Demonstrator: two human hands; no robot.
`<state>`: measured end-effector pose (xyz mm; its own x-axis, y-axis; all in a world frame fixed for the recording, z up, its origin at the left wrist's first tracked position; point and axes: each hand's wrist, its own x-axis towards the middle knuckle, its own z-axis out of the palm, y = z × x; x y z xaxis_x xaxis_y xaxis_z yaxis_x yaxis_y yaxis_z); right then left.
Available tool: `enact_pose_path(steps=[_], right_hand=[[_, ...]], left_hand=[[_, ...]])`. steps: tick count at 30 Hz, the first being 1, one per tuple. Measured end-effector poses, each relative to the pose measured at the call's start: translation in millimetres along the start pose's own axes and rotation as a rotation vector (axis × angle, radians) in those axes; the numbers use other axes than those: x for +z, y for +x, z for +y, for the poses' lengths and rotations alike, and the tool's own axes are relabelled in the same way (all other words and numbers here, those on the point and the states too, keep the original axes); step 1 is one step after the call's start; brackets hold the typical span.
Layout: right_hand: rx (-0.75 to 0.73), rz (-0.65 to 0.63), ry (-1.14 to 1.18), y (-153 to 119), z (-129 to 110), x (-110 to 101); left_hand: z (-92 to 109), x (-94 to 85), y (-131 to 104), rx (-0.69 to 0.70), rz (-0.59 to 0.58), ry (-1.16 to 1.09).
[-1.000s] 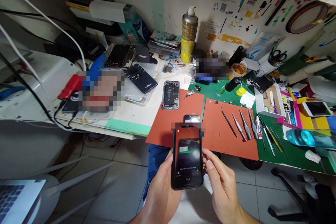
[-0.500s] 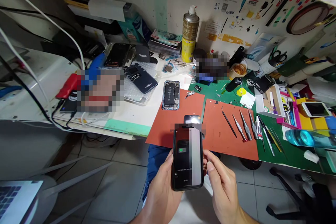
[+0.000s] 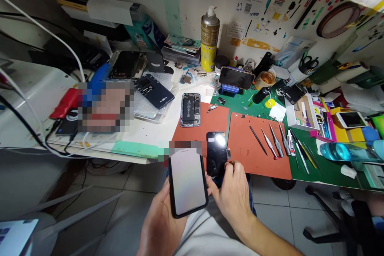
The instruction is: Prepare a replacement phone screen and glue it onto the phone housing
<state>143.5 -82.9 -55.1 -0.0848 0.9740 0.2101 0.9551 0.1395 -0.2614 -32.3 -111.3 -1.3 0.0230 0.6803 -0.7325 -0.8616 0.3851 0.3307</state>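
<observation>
My left hand (image 3: 163, 216) is wrapped round a smartphone (image 3: 188, 182) in a black case, its screen lit pale white. Just right of it lies a loose black phone screen (image 3: 216, 154), with a light reflecting near its top and its lower end at the mat's front edge. My right hand (image 3: 232, 192) reaches to that screen's lower right corner, fingers bent there and thumb apart, close to the smartphone's right edge. Farther back, an opened phone body (image 3: 191, 110) with its battery showing rests on the orange mat (image 3: 177, 138).
Several tweezers and thin tools (image 3: 271, 140) lie on a second orange mat (image 3: 240, 156). Behind stand a spray can (image 3: 210, 40) and a phone on a blue stand (image 3: 236, 78). A dark phone-sized panel (image 3: 154, 91) and a water bottle (image 3: 351, 151) flank the mats.
My left hand has moved left with the smartphone, whose screen turned from dark to white. The right hand has left the smartphone's side for the loose screen, which is now uncovered.
</observation>
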Motion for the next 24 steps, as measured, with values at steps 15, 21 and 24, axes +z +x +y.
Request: enact_pose_path(steps=[15,21,24], right_hand=[[0.453,-0.246,0.776,19,32,-40],[0.737,-0.19,1.206,16,61,-34],[0.742,-0.16,1.412,16,58,-36]], left_hand=[[-1,-7.0,3,-0.041,-0.076,-0.07],[2,1.0,1,-0.059,-0.043,-0.044],[1,0.6,1,-0.056,-0.037,-0.044]])
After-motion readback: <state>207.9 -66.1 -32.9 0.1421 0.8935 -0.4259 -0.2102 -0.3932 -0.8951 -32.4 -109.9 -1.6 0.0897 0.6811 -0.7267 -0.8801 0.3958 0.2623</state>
